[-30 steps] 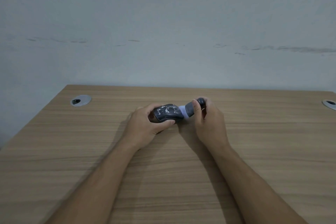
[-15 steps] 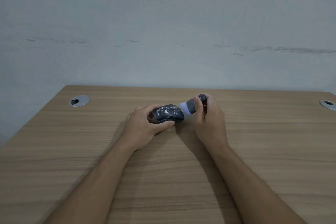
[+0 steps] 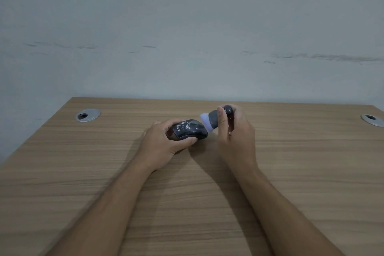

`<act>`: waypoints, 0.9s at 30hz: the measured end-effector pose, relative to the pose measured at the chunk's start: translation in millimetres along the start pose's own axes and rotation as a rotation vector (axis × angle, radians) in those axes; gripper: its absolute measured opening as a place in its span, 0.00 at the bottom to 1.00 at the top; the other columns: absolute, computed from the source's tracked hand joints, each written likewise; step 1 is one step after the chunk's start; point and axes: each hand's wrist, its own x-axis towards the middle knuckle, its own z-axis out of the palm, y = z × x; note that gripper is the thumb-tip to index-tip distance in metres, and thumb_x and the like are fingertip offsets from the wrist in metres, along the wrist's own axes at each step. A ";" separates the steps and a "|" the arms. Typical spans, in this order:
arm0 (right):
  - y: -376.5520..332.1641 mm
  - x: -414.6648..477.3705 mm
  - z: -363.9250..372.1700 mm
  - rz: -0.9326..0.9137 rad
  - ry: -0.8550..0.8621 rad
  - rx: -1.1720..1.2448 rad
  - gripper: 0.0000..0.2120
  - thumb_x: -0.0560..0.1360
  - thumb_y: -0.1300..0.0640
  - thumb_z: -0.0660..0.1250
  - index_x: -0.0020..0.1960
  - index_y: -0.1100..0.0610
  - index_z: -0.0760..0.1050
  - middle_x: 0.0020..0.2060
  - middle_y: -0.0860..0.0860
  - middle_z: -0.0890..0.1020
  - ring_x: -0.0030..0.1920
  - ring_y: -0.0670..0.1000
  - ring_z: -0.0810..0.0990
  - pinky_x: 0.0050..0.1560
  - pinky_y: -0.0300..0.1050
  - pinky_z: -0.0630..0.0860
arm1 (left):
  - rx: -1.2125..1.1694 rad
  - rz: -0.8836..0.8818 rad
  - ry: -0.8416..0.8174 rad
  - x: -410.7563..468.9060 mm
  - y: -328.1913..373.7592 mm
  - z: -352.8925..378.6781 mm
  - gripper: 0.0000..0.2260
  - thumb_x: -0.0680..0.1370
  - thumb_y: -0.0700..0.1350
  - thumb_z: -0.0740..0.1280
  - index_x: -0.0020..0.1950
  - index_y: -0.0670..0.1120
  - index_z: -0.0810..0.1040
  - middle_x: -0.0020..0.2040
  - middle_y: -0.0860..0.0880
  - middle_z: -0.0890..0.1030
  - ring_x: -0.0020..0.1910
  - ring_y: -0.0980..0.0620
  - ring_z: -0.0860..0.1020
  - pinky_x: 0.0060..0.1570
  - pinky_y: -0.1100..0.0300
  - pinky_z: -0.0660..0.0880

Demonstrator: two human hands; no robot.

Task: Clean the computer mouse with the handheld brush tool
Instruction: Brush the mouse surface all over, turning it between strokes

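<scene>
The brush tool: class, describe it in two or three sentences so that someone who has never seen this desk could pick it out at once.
Start at the wooden desk and find the two hands near its far middle. The right hand holds the brush, tilted down to the left beside the mouse in the left hand. Unlike the dark, white-speckled mouse, it is a stubby grey cylinder with a pale bristle head.

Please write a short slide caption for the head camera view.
Left hand holds a black mouse on the wooden desk; right hand holds the brush tool beside it.

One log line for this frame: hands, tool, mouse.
left hand: holds mouse on desk | right hand: holds brush beside mouse
</scene>
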 end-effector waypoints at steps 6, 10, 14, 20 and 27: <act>3.5 -5.6 11.0 -0.007 -0.052 -0.068 0.07 0.86 0.50 0.68 0.57 0.53 0.81 0.42 0.43 0.81 0.39 0.43 0.77 0.42 0.31 0.68 | 0.004 0.004 0.017 0.4 -1.8 -0.2 0.24 0.67 0.66 0.82 0.62 0.68 0.85 0.52 0.59 0.90 0.57 0.54 0.87 0.62 0.47 0.84; 8.7 0.1 3.3 0.046 -0.013 -0.076 0.06 0.86 0.50 0.68 0.56 0.52 0.81 0.41 0.42 0.81 0.39 0.47 0.78 0.44 0.38 0.68 | 0.013 0.014 0.017 1.8 -2.1 1.5 0.26 0.66 0.72 0.81 0.62 0.70 0.84 0.53 0.61 0.90 0.59 0.52 0.87 0.66 0.41 0.81; -4.3 -3.8 1.1 -0.014 -0.007 -0.023 0.05 0.87 0.50 0.68 0.56 0.50 0.80 0.39 0.39 0.79 0.39 0.38 0.78 0.42 0.30 0.69 | -0.008 0.000 0.020 2.2 0.1 1.3 0.25 0.66 0.67 0.81 0.62 0.68 0.85 0.51 0.62 0.90 0.57 0.53 0.88 0.64 0.42 0.83; 11.8 -2.0 6.0 0.032 -0.057 -0.105 0.07 0.86 0.51 0.68 0.57 0.54 0.82 0.43 0.44 0.82 0.40 0.48 0.78 0.44 0.40 0.68 | -0.068 0.008 0.024 -2.4 2.0 -1.5 0.23 0.69 0.60 0.85 0.63 0.63 0.86 0.52 0.60 0.91 0.54 0.56 0.89 0.62 0.45 0.85; -8.0 -6.6 -0.2 -0.031 -0.004 -0.005 0.09 0.87 0.49 0.66 0.58 0.54 0.79 0.45 0.46 0.83 0.43 0.43 0.81 0.44 0.33 0.72 | -0.040 -0.008 0.046 4.6 -2.4 2.4 0.25 0.66 0.64 0.83 0.62 0.67 0.85 0.53 0.56 0.90 0.56 0.51 0.88 0.61 0.44 0.85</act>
